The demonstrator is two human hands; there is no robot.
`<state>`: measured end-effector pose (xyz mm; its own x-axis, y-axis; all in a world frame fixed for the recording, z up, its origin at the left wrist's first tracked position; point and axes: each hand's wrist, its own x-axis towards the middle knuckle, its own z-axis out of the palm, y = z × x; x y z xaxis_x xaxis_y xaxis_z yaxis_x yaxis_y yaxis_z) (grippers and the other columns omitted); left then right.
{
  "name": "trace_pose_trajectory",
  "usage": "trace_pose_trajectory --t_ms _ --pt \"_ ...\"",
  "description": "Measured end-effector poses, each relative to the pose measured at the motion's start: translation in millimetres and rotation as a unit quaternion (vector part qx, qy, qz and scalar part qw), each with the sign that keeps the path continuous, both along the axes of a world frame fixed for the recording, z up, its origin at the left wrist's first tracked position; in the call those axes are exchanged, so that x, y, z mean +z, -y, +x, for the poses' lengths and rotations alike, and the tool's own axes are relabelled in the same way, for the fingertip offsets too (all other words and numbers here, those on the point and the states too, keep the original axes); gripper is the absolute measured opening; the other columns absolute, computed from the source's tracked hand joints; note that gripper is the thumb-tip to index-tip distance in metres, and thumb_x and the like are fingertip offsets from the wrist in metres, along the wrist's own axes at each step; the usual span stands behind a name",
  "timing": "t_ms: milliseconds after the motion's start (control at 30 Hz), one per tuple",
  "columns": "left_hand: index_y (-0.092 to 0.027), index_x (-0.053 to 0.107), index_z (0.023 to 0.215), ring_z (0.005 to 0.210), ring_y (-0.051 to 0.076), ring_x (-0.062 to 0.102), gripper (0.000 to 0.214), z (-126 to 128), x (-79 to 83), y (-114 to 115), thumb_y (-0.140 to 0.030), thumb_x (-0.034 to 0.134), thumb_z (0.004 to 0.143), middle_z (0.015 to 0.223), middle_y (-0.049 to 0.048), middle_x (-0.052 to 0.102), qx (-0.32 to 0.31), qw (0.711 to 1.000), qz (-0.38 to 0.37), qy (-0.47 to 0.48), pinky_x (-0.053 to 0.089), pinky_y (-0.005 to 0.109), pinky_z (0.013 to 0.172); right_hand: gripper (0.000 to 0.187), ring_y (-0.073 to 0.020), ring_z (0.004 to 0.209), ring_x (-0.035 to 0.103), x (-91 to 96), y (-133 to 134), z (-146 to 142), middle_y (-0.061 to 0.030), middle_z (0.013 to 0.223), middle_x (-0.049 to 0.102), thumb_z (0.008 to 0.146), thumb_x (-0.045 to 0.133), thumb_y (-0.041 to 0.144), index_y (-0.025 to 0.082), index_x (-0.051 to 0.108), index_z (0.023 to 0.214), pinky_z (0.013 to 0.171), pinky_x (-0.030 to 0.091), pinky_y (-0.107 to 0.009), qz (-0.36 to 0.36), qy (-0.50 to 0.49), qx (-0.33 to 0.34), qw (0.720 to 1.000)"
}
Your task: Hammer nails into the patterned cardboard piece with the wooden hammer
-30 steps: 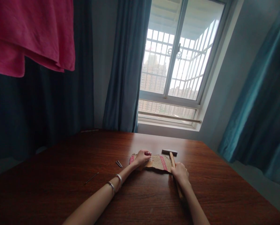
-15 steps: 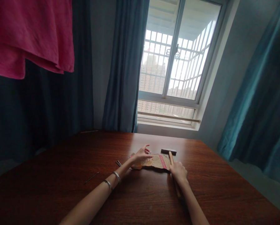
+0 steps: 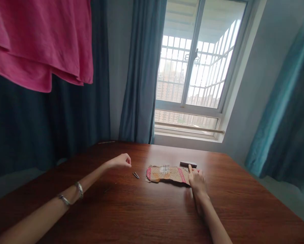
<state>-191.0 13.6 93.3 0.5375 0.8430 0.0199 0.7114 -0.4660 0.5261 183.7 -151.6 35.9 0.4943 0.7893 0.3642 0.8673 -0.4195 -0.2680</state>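
My left hand (image 3: 121, 160) hovers over the table left of the cardboard, with its fingers curled closed; whatever may be inside them is hidden. Just right of and below it lie a few loose nails (image 3: 136, 175). A patterned strip of cardboard (image 3: 155, 174) with pink bands lies flat in the middle, its right end by my right hand. From its far edge rises a row of several upright nails (image 3: 166, 167). My right hand (image 3: 198, 181) is closed around the wooden handle of a hammer, close below its dark head (image 3: 188, 164), which rests on the table.
The brown wooden table (image 3: 152, 210) extends back to the wall below a barred window (image 3: 189, 67). Blue curtains (image 3: 139, 74) hang at the left and right. A pink cloth (image 3: 52, 44) hangs at the upper left.
My left hand has moved left, away from the nails over the cardboard, and its fingers have curled in. My right hand has slid closer to the hammer head. The view has shifted slightly.
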Motion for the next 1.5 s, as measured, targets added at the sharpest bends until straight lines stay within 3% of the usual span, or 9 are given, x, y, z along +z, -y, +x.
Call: trace_pose_trajectory --t_ms 167,333,500,667,933,1067,1167,1333,1500 --pt "-0.012 0.065 0.059 0.055 0.016 0.053 0.024 -55.4 -13.3 9.0 -0.033 0.062 0.049 0.055 0.0019 0.059 0.045 0.993 -0.061 -0.09 0.034 0.022 0.048 0.042 -0.0221 0.094 0.052 4.1 1.5 -10.6 -0.0117 0.102 0.053 0.081 0.04 0.023 0.017 0.051 0.12 0.079 0.038 -0.027 0.023 -0.03 0.044 0.998" --pt "-0.012 0.064 0.059 0.048 0.014 0.049 0.023 -71.8 -14.8 33.1 -0.031 0.063 0.047 0.052 0.0011 0.057 0.081 0.984 -0.129 -0.094 0.031 0.021 0.043 0.041 -0.0211 0.095 0.052 5.6 4.2 -14.2 -0.0102 0.103 0.054 0.081 0.038 0.022 0.017 0.051 0.12 0.078 0.038 -0.025 0.03 -0.046 0.076 0.996" --pt "-0.012 0.063 0.055 0.044 0.012 0.046 0.02 -71.5 -25.8 34.9 -0.03 0.06 0.048 0.048 0.0016 0.056 0.042 0.982 -0.166 -0.082 0.029 0.02 0.041 0.036 -0.0204 0.094 0.053 2.2 4.2 -11.8 -0.0096 0.106 0.054 0.081 0.037 0.024 0.017 0.058 0.11 0.073 0.038 -0.025 0.03 -0.055 0.077 0.995" --pt "-0.012 0.063 0.057 0.043 0.012 0.045 0.02 -68.0 -37.4 27.2 -0.029 0.059 0.047 0.047 0.0013 0.054 0.059 0.985 -0.146 -0.073 0.027 0.02 0.04 0.03 -0.019 0.095 0.053 0.0 2.6 -11.5 -0.0097 0.106 0.055 0.081 0.039 0.027 0.016 0.061 0.099 0.074 0.037 -0.022 0.025 -0.057 0.08 0.995" --pt "-0.012 0.058 0.051 0.044 0.014 0.046 0.013 -57.4 -33.3 27.4 -0.023 0.055 0.045 0.046 0.0021 0.052 0.058 0.982 -0.147 -0.101 0.028 0.021 0.04 0.028 -0.0179 0.091 0.054 3.8 3.5 -13.6 -0.0096 0.102 0.057 0.081 0.041 0.026 0.017 0.062 0.097 0.072 0.038 -0.022 0.02 -0.064 0.079 0.995" --pt "-0.013 0.056 0.049 0.046 0.014 0.045 0.007 -48.4 -28.3 31.8 -0.02 0.054 0.046 0.047 0.0012 0.052 0.012 0.987 -0.091 -0.132 0.029 0.022 0.043 0.028 -0.0185 0.088 0.056 5.2 4.3 -14.5 -0.0102 0.101 0.058 0.079 0.041 0.026 0.016 0.063 0.095 0.071 0.039 -0.024 0.037 -0.079 0.081 0.993" --pt "-0.015 0.057 0.053 0.052 0.014 0.048 0.005 -35.4 -24.4 37.2 -0.019 0.055 0.053 0.056 0.0012 0.055 -0.037 0.989 0.012 -0.142 0.032 0.022 0.048 0.026 -0.0179 0.082 0.057 7.9 3.9 -17.3 -0.0099 0.098 0.061 0.077 0.043 0.025 0.017 0.065 0.09 0.071 0.041 -0.025 0.071 -0.132 0.097 0.984" --pt "-0.016 0.057 0.067 0.067 0.013 0.053 0.011 6.0 -21.4 46.4 -0.018 0.048 0.073 0.078 0.0035 0.057 -0.15 0.955 0.223 -0.127 0.038 0.02 0.059 0.024 -0.0143 0.052 0.053 4.0 -4.0 -40.0 -0.0047 0.065 0.062 0.072 0.049 0.032 0.016 0.066 0.079 0.051 0.041 -0.026 0.112 -0.342 0.199 0.911" --pt "-0.015 0.056 0.08 0.076 0.014 0.053 0.017 55.1 -29.7 66.9 -0.015 0.04 0.084 0.083 0.0067 0.055 -0.281 0.869 0.398 -0.092 0.043 0.021 0.062 0.033 -0.0049 0.035 0.034 -17.1 -16.2 -79.7 0.0043 0.048 0.048 0.061 0.063 0.042 0.012 0.064 0.075 0.034 0.022 -0.019 0.053 -0.618 0.264 0.739"
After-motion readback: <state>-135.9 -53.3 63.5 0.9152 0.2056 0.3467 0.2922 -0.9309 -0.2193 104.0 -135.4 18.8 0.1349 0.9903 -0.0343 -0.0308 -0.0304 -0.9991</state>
